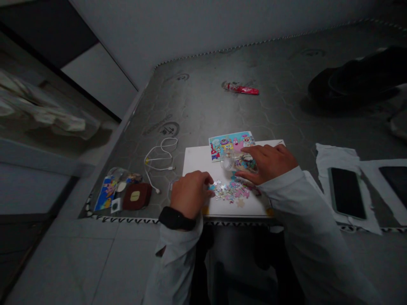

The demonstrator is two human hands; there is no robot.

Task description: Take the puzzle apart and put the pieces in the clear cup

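Note:
My right hand (270, 163) grips a clear plastic jar (227, 162), tipped on its side with its mouth toward the left. Colourful puzzle pieces show inside it, partly behind my fingers. Below the jar, a loose pile of small jigsaw pieces (230, 191) lies on a white board (197, 159). At the pile's left edge is my left hand (192, 190), its thumb and forefinger curled but apart, with pieces visible between them. A cartoon picture card (219, 148) lies at the back of the board, partly hidden by the jar and my right hand.
A white cable (162, 146) lies left of the board, near a brown case (137, 196) and a blue cartoon packet (106, 192). Farther back is a red-handled tool (244, 90). At right, a phone (347, 192) rests on white cloth (327, 154).

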